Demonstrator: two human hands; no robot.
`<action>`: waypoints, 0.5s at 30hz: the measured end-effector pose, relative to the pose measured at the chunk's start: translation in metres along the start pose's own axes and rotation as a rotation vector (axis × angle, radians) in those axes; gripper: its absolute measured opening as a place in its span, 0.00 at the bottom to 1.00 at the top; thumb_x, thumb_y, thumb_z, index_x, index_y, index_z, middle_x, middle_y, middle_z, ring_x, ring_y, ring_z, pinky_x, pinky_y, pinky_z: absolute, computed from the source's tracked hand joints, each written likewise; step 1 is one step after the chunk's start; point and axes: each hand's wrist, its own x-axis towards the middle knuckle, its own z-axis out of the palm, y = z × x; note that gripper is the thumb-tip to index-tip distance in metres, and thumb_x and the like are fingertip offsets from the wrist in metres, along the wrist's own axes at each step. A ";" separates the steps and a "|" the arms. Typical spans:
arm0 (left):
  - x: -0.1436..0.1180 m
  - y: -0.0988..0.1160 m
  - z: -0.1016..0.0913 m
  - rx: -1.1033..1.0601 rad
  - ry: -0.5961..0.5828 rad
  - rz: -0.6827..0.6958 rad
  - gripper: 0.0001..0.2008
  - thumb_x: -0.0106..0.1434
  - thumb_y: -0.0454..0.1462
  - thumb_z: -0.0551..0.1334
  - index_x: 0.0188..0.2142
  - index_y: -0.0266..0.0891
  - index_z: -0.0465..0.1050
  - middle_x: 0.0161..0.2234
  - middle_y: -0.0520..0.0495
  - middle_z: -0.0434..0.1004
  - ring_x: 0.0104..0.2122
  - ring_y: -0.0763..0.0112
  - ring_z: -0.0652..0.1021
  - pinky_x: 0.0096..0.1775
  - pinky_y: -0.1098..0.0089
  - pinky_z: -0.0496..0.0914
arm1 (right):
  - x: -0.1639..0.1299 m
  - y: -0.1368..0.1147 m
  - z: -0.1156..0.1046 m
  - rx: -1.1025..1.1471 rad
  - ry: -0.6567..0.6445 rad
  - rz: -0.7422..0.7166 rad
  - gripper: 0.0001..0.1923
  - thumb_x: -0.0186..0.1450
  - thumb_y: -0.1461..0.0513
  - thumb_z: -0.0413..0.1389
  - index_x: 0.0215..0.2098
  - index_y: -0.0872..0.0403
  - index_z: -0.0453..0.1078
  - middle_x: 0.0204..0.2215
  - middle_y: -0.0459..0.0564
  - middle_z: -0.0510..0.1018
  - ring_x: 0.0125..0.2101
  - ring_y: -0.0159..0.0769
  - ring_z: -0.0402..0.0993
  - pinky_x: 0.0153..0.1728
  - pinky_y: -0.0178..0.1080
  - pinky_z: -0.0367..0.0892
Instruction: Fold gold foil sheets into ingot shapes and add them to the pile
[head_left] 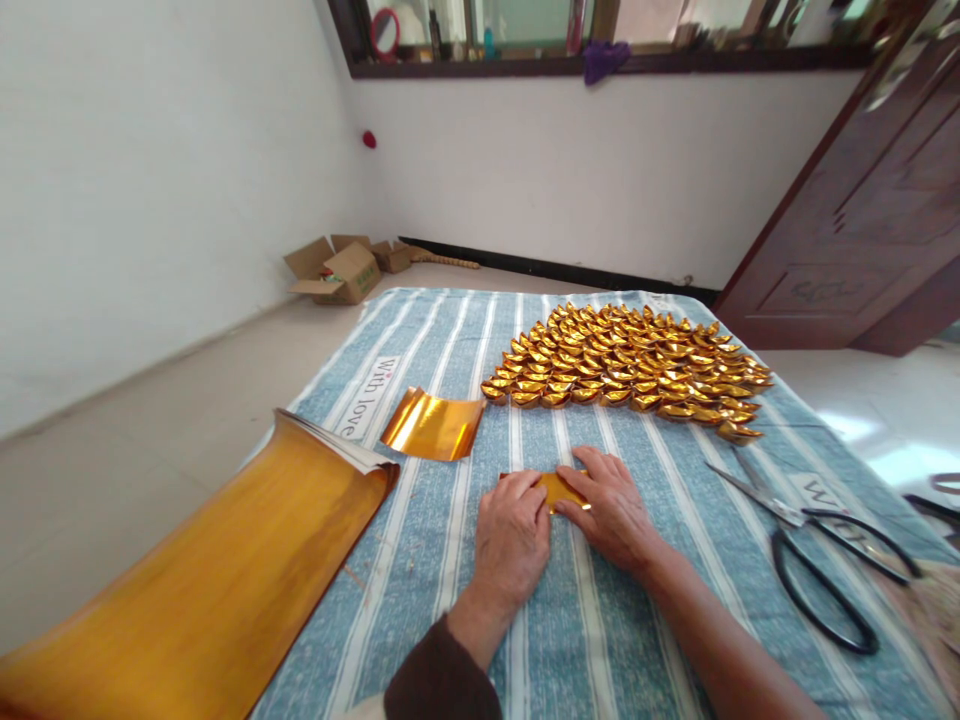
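Note:
A small folded piece of gold foil paper lies on the striped tablecloth between my two hands. My left hand holds down its left end, fingers bent and close together. On the right end, my right hand grips it with thumb and forefinger, the other fingers stretched out along the cloth. Parts of the paper are hidden under my fingers. Just beyond my left hand rests a curled stack of gold foil sheets. Many folded gold paper ingots stand in close rows past my hands.
A large sheaf of gold paper covers the table's left side and overhangs its edge. Scissors with black handles lie open at right. Cardboard boxes sit on the floor by the wall. A brown door stands at far right.

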 end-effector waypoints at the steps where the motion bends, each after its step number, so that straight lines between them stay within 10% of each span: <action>1: 0.000 0.000 0.000 -0.002 0.000 0.000 0.10 0.62 0.27 0.58 0.40 0.39 0.75 0.48 0.45 0.77 0.50 0.59 0.74 0.50 0.54 0.67 | 0.000 0.001 0.000 0.008 -0.001 0.005 0.17 0.65 0.58 0.58 0.51 0.51 0.71 0.55 0.59 0.69 0.57 0.50 0.62 0.56 0.53 0.59; 15: 0.000 0.000 0.005 0.018 -0.003 -0.033 0.06 0.62 0.30 0.63 0.39 0.39 0.75 0.48 0.46 0.77 0.50 0.58 0.73 0.50 0.55 0.67 | -0.003 0.003 0.004 0.073 0.029 0.041 0.17 0.63 0.59 0.59 0.50 0.51 0.73 0.56 0.60 0.68 0.58 0.53 0.61 0.57 0.54 0.59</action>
